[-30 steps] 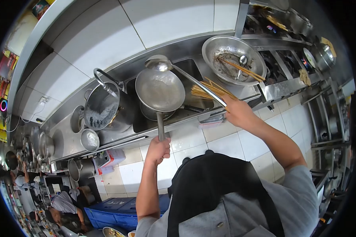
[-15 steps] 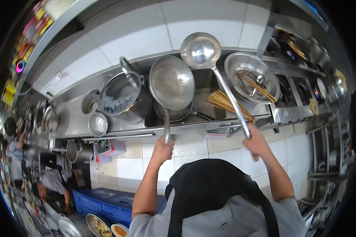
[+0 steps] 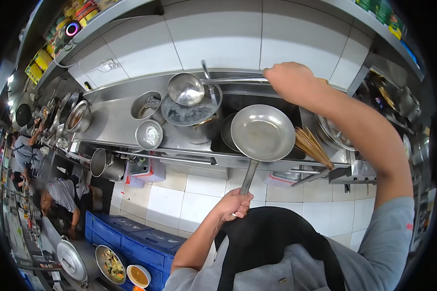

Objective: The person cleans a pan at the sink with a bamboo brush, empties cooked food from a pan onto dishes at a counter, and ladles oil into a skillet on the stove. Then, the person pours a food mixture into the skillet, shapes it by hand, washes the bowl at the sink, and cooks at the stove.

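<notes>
My left hand (image 3: 233,204) is closed round the handle of a metal frying pan (image 3: 262,131), which I hold over the front edge of the sink (image 3: 238,99). The pan's inside faces up and looks bare. My right hand (image 3: 291,80), raised toward the back wall, grips the long handle of a large steel ladle (image 3: 186,89). Its bowl is over a tall stockpot (image 3: 199,133) of water with foam or bubbles; whether it touches the water I cannot tell. A bundle of bamboo sticks (image 3: 311,145) leans at the sink's right, near the pan.
Small metal bowl (image 3: 149,135) and pot (image 3: 146,105) stand left of the stockpot. A large basin (image 3: 332,133) is partly hidden behind my right arm. Blue crates (image 3: 131,242), a vegetable dish (image 3: 110,264) and an orange-filled bowl (image 3: 138,276) are lower left. Co-workers (image 3: 63,199) work at far left.
My right hand has swung the ladle up and left, from beside the basin to over the stockpot. The pan has come nearer to me and to the right. My view has shifted left.
</notes>
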`<state>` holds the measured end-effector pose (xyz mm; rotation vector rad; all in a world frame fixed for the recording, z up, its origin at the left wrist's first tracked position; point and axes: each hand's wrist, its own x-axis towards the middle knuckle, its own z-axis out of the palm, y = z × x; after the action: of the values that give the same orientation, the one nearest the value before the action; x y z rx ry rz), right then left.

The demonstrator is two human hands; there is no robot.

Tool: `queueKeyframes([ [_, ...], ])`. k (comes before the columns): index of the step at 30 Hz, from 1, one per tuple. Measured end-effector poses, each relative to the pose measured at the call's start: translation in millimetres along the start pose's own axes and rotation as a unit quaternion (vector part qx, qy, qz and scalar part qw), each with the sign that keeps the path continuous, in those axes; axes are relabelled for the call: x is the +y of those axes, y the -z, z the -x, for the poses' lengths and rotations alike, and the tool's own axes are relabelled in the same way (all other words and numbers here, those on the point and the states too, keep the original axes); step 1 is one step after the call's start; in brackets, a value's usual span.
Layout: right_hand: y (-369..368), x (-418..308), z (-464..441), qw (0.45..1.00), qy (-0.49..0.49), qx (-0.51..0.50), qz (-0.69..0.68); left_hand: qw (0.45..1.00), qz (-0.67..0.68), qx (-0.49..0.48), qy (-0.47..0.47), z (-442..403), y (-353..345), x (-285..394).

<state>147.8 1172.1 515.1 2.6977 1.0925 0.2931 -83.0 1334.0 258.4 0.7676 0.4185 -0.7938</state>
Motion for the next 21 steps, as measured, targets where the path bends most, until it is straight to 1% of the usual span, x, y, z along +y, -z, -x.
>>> queueKeyframes([
  [1, 3, -8, -10, 0.999, 0.03, -0.02, 0.027, 1.0, -0.006, -0.005, 0.0, 4, 0, 1],
  [2, 7, -15, -18, 0.999, 0.036, -0.022, 0.03, 1.0, -0.011, -0.01, -0.001, 7, 3, 0],
  [4, 16, -29, -28, 0.997, 0.016, -0.072, 0.035, 1.0, -0.018, -0.012, -0.003, 12, 9, 0],
  [7, 18, -37, -37, 0.996, 0.015, -0.091, 0.006, 0.999, -0.035, -0.014, -0.003, 24, 16, 3],
  [11, 17, -42, -54, 0.992, 0.028, -0.124, 0.022, 0.999, -0.045, -0.021, 0.017, 32, 27, 6],
  [12, 31, -49, -57, 0.976, -0.028, -0.214, -0.013, 0.998, -0.042, -0.024, 0.028, 34, 29, 6],
  [13, 40, -54, -60, 0.949, -0.084, -0.3, -0.047, 0.998, -0.042, -0.024, 0.027, 36, 31, 7],
  [14, 37, -50, -65, 0.949, -0.084, -0.299, -0.047, 0.999, -0.037, -0.024, 0.031, 38, 32, 7],
  [16, 30, -34, -75, 0.917, -0.064, -0.376, -0.12, 0.999, -0.035, -0.025, 0.034, 39, 35, 8],
  [17, 28, -28, -76, 0.918, -0.065, -0.374, -0.118, 0.998, -0.032, -0.028, 0.035, 39, 37, 7],
  [19, 31, -22, -79, 0.892, -0.087, -0.409, -0.172, 0.998, -0.026, -0.037, 0.038, 38, 40, 6],
  [20, 33, -18, -79, 0.894, -0.089, -0.405, -0.17, 0.998, -0.029, -0.039, 0.034, 38, 40, 8],
  [21, 34, -14, -77, 0.884, -0.102, -0.41, -0.201, 0.998, -0.03, -0.035, 0.039, 40, 39, 8],
])
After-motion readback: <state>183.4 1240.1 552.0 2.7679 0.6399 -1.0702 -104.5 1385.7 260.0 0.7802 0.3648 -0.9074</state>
